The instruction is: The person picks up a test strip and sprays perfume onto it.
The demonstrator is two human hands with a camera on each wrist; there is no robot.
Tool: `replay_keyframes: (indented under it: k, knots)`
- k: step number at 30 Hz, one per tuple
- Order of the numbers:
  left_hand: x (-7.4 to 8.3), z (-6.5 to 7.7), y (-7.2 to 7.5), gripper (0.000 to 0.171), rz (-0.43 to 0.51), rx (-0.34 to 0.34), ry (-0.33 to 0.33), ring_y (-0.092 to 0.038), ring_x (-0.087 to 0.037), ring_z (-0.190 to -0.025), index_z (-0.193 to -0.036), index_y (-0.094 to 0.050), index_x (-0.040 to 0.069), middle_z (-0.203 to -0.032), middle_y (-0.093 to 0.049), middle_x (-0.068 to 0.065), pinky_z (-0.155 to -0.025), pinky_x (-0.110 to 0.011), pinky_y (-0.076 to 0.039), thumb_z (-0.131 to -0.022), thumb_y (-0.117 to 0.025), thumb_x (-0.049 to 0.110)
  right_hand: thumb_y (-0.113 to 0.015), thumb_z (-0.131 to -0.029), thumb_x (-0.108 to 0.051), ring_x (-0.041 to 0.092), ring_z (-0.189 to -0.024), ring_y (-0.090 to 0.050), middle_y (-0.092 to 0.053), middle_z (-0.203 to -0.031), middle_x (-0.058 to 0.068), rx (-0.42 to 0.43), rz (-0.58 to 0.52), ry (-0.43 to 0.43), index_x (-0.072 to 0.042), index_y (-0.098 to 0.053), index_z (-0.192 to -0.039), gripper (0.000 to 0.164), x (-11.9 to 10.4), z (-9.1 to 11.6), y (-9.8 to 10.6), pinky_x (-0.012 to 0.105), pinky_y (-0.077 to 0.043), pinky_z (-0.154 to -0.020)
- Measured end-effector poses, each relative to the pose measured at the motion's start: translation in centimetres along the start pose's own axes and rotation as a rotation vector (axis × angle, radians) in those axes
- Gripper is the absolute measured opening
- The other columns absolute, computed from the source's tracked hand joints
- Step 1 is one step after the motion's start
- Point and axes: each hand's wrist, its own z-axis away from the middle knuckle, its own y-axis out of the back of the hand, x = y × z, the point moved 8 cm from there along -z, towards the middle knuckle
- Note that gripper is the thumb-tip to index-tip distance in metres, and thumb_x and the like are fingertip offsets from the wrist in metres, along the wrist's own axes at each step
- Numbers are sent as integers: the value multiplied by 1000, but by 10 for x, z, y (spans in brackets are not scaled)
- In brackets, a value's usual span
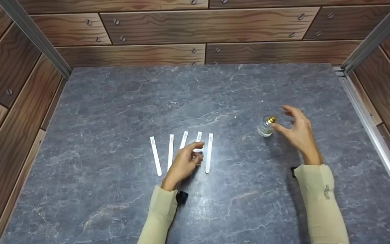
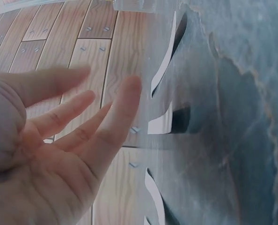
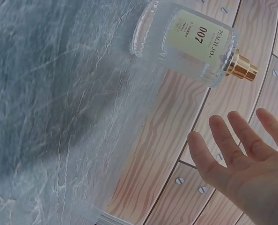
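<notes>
A clear glass perfume bottle (image 1: pixel 264 130) with a gold spray nozzle stands upright on the table's right side. Its pale green label (image 3: pixel 198 35) reads "PEACH JO+ 007" in the right wrist view. My right hand (image 1: pixel 298 131) is just right of the bottle, fingers spread and loosely bent, with a gap to the glass in the right wrist view. Several white paper strips with small print at their far ends lie in a fan, the leftmost strip (image 1: pixel 156 156) and rightmost strip (image 1: pixel 209 153) fully visible. Over the middle strips hovers my left hand (image 1: pixel 182 163), holding nothing and partly hiding them.
The grey marble-patterned table (image 1: pixel 113 101) reaches back to a wood-print wall (image 1: pixel 208 27). Similar panels stand at left and right, with metal rails (image 1: pixel 377 142) along the corners and right edge. A dark wrist device (image 1: pixel 182 197) sits at the left sleeve.
</notes>
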Motion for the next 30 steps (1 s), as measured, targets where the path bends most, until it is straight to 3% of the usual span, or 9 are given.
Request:
replay_keyframes:
  k: [8,21,30]
  knots:
    - [-5,1,-9,39,50,-40,73,-68,-35,-95,-134,-56,-11,-128,-58,-30,-72,-37,-61,-96,-48,-19,-81,-83,0,47,-124,-51,-54,-136,31,-8,-6,-13,11,-53,-137,62,4,3,-3,64,-41,-100]
    - [-8,0,-12,45,-14,-33,108,-67,-32,-91,-132,-57,-10,-124,-59,-28,-61,-24,-57,-89,-49,-23,-80,-84,0,47,-125,-50,-53,-138,31,-25,-26,-23,11,-52,-138,62,7,0,-7,65,-40,-101]
    - [-4,-8,-14,48,-140,-19,54,-70,-28,-88,-129,-61,-7,-121,-64,-24,-65,-23,-56,-82,-63,-18,-80,-82,2,47,-122,-52,-54,-136,31,-11,-16,0,12,-53,-136,61,6,-1,-9,63,-41,-98]
